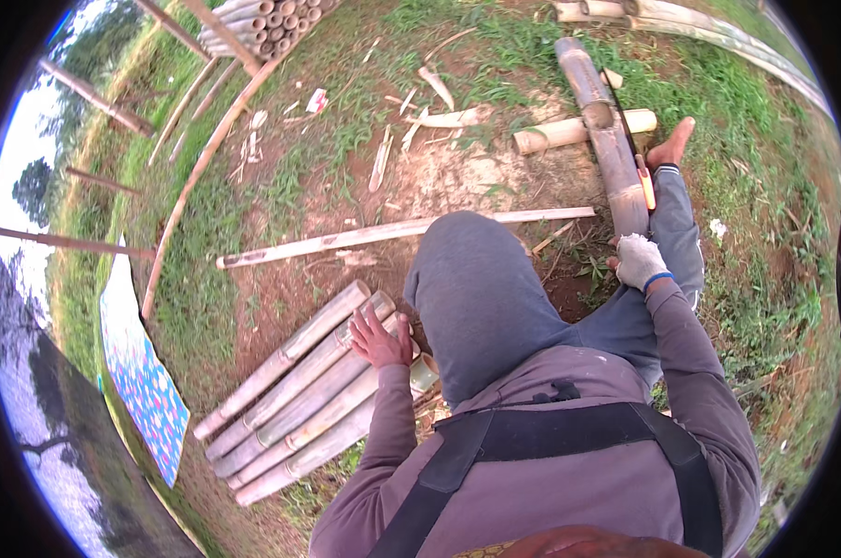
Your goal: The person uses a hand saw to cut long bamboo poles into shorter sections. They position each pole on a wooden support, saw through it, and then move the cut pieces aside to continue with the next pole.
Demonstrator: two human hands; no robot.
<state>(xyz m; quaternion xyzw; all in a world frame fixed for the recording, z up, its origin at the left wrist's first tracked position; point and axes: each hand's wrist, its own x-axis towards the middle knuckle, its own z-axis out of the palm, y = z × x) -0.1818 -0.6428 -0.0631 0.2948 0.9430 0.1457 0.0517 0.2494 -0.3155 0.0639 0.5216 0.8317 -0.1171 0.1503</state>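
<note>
My left hand [380, 337], bare and with fingers spread, is over the upper ends of several cut bamboo poles [295, 400] lying side by side on the ground at the left. On my right hand [641, 262] is a white glove with a blue cuff. Its fingers curl against the near end of a thick bamboo pole [614, 158] that has a notch cut in its upper side. That pole lies across a shorter bamboo piece [558, 134]. Along its right side, by my bare foot, is a saw [645, 186] with an orange and yellow handle, touched by neither hand.
A long split bamboo strip [346, 246] lies across the ground ahead of my knee. Bamboo offcuts [448, 119] and sawdust are scattered beyond it. Stacked bamboo [276, 23] stands far left, more poles [708, 28] lie far right, and a flowered cloth [146, 391] hangs at the left.
</note>
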